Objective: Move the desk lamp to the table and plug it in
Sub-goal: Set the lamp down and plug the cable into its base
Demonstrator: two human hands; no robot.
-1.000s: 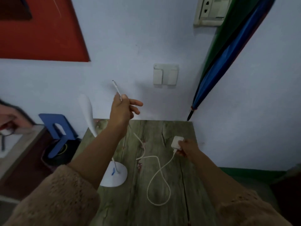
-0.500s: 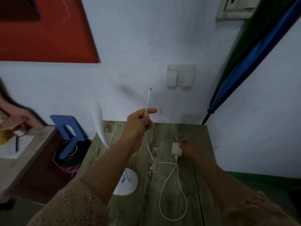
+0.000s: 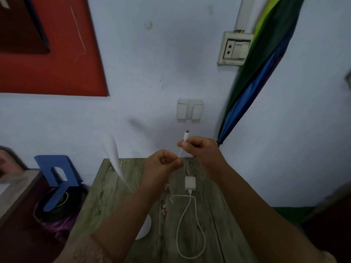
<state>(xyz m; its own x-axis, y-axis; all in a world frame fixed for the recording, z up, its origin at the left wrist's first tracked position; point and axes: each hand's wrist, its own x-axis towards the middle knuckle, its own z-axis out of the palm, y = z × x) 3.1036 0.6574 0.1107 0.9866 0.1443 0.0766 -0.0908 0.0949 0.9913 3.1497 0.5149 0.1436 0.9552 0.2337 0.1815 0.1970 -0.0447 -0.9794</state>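
The white desk lamp (image 3: 113, 156) stands on the grey-green wooden table (image 3: 106, 202), its round base partly hidden behind my left forearm. My left hand (image 3: 163, 164) and my right hand (image 3: 199, 149) both pinch the thin white cable near its free end, above the table's far edge. The small connector (image 3: 186, 134) sticks up past my right fingers. A white power adapter (image 3: 190, 184) lies flat on the table below my hands, and the cable (image 3: 190, 230) loops from it toward the near edge. A wall socket (image 3: 234, 49) sits high on the wall at the right.
A folded blue and green umbrella (image 3: 252, 88) leans in the corner beside the socket. A white double switch (image 3: 189, 110) is on the wall behind my hands. A blue bookend (image 3: 57, 173) and a dark roll stand left of the table. A red panel hangs upper left.
My right hand has left the adapter on the table and risen to pinch the cable just below the connector. My left hand slid lower on the cable. The view has tilted up.
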